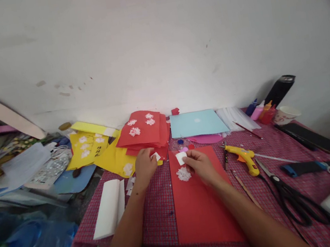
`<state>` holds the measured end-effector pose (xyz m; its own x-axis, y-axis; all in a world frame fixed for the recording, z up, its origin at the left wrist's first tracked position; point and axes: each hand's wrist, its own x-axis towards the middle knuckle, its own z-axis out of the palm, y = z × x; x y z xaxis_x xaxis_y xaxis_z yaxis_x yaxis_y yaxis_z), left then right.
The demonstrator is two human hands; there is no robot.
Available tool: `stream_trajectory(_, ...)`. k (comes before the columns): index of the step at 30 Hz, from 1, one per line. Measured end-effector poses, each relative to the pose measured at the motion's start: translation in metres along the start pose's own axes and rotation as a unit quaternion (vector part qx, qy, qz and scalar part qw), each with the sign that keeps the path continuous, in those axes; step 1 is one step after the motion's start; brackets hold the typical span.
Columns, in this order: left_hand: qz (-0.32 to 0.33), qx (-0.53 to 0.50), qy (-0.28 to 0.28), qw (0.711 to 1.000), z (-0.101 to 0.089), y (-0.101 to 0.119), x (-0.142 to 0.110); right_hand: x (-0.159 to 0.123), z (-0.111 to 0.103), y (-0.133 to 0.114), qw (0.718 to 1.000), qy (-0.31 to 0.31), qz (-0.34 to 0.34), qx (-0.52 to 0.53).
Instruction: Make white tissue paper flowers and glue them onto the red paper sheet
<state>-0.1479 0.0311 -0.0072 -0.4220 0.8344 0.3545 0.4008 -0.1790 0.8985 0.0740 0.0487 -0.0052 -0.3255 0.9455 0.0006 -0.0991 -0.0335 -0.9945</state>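
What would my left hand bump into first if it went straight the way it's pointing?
Probably the stack of red sheets just beyond your left hand, though the hand might pass over it, since its height is hard to judge.

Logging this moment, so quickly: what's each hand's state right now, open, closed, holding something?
Left hand: closed, apparently on a small white scrap.
Right hand: closed, pinching a white paper square over the red sheet.

A small white square (181, 158) is over the flat red sheet (203, 217), near its ruffled white flower (183, 174).
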Motion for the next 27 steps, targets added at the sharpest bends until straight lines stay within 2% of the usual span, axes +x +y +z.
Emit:
stream_trajectory(2, -0.007, -0.045, 0.017, 0.999, 0.001, 0.007, -0.003, 0.0, 0.0, 0.0, 1.0, -0.005, -0.003, -0.012)
stream_trajectory(3, -0.024, -0.078, 0.007, 0.997, 0.003, 0.011, -0.005, 0.0, 0.0, 0.0, 1.0, -0.013, -0.007, -0.019)
stream_trajectory(5, -0.08, -0.154, -0.072, 0.982, 0.008, 0.019, -0.012, -0.001, 0.001, -0.001, 0.999, -0.029, -0.02, -0.033)
stream_trajectory(6, -0.116, -0.197, -0.128, 0.965, 0.011, 0.023, -0.015, -0.002, 0.001, -0.002, 0.998, -0.039, -0.029, -0.044)
stream_trajectory(9, -0.211, -0.307, -0.271, 0.888, 0.016, 0.031, -0.025, -0.006, 0.003, -0.004, 0.99, -0.056, -0.081, -0.102)
stream_trajectory(12, -0.251, -0.364, -0.334, 0.833, 0.018, 0.036, -0.031, -0.01, 0.006, -0.004, 0.976, -0.062, -0.136, -0.157)
stream_trajectory(15, -0.25, -0.395, -0.364, 0.806, 0.019, 0.038, -0.035, -0.011, 0.009, -0.001, 0.973, -0.057, -0.16, -0.155)
stream_trajectory(17, -0.235, -0.393, -0.373, 0.807, 0.02, 0.039, -0.037, -0.011, 0.01, 0.002, 0.977, -0.041, -0.159, -0.134)
stream_trajectory(20, -0.209, -0.363, -0.376, 0.826, 0.024, 0.037, -0.039, -0.009, 0.009, 0.007, 0.98, -0.007, -0.149, -0.129)
stream_trajectory(27, -0.19, -0.31, -0.332, 0.87, 0.033, 0.027, -0.039, -0.008, 0.009, 0.012, 0.979, 0.007, -0.153, -0.133)
